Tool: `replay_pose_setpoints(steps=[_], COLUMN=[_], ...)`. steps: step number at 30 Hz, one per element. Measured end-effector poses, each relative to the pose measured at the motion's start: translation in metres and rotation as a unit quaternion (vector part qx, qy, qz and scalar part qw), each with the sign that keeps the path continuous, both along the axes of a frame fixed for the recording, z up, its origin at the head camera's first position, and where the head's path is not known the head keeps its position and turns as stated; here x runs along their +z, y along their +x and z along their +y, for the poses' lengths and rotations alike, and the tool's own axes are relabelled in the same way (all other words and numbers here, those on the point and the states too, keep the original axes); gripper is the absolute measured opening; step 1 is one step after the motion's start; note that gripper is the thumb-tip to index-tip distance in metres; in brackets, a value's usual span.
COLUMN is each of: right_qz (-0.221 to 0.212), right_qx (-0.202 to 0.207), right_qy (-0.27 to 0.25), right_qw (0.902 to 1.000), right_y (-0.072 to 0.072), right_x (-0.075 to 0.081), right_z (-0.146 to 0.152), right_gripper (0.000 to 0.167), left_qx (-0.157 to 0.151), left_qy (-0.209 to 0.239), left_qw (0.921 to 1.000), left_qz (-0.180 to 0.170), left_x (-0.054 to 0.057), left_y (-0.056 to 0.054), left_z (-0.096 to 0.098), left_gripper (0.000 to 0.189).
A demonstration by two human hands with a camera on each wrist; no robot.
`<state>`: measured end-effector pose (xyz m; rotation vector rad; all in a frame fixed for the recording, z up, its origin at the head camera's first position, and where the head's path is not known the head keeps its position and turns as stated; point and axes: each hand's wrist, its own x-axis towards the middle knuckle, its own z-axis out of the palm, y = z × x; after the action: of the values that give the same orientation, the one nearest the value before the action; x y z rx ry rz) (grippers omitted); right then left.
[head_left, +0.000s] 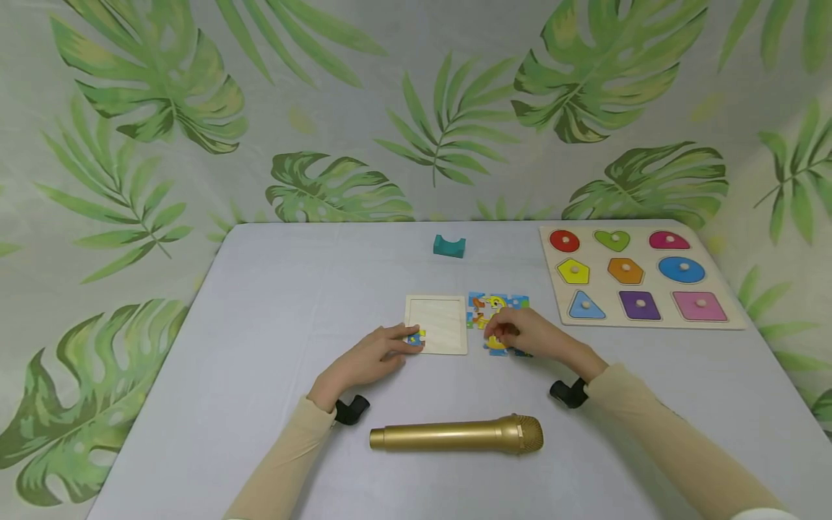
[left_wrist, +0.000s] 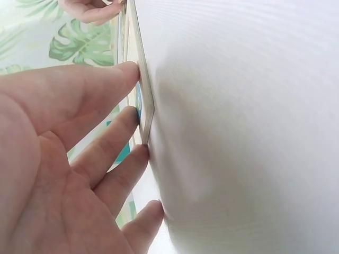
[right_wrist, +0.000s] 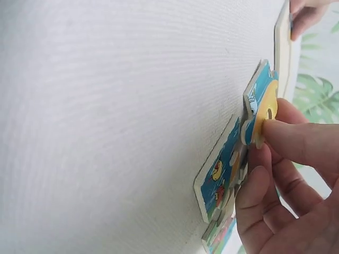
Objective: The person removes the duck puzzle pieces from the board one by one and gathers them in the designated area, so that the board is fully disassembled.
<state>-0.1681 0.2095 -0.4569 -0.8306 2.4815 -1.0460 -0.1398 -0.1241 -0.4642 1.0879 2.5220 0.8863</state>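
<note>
A square wooden puzzle tray (head_left: 448, 323) lies mid-table, with a blue and yellow puzzle piece (head_left: 414, 339) in its lower left corner. My left hand (head_left: 372, 355) touches that corner with fairly straight fingers, thumb and fingertips at the piece and the tray's edge. Just right of the tray, puzzle pieces (head_left: 494, 302) with a yellow cartoon figure lie grouped together. Over their lower part, my right hand (head_left: 534, 335) pinches a blue and yellow puzzle piece (right_wrist: 259, 103) between thumb and fingers. In the right wrist view this piece is tilted beside other pieces (right_wrist: 218, 172).
A gold microphone (head_left: 448, 436) lies in front of the tray, between the forearms. At the back stands a small teal block (head_left: 449, 247) with a curved notch. A knobbed shape board (head_left: 611, 292) occupies the right rear of the table.
</note>
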Motion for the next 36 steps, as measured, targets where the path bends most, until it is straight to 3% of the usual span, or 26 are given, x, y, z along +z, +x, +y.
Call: replay_pose_setpoints(steps=[7, 15, 22, 29, 36], right_qz=[0.013, -0.005, -0.051, -0.048, -0.049], right_qx=[-0.004, 0.006, 0.027, 0.055, 0.057], right_qy=[-0.015, -0.033, -0.040, -0.034, -0.036], right_qw=[0.9998, 0.9994, 0.9975, 0.9967, 0.9965], right_y=[-0.004, -0.015, -0.026, -0.027, -0.025], right_x=[0.008, 0.018, 0.013, 0.006, 0.007], right_z=[-0.009, -0.047, -0.083, -0.107, -0.115], right_gripper=[0.016, 0.016, 0.021, 0.022, 0.025], left_qx=[-0.004, -0.001, -0.019, -0.025, -0.024], left_qy=[-0.019, -0.045, -0.064, -0.067, -0.077], left_qw=[0.9992, 0.9978, 0.9957, 0.9948, 0.9945], left_qz=[0.034, 0.049, 0.065, 0.072, 0.067], left_x=[-0.003, -0.003, -0.001, -0.001, 0.000], left_y=[0.001, -0.001, -0.006, -0.006, -0.005], left_z=[-0.001, -0.008, -0.013, -0.015, -0.017], left_gripper=[0.034, 0.032, 0.036, 0.039, 0.039])
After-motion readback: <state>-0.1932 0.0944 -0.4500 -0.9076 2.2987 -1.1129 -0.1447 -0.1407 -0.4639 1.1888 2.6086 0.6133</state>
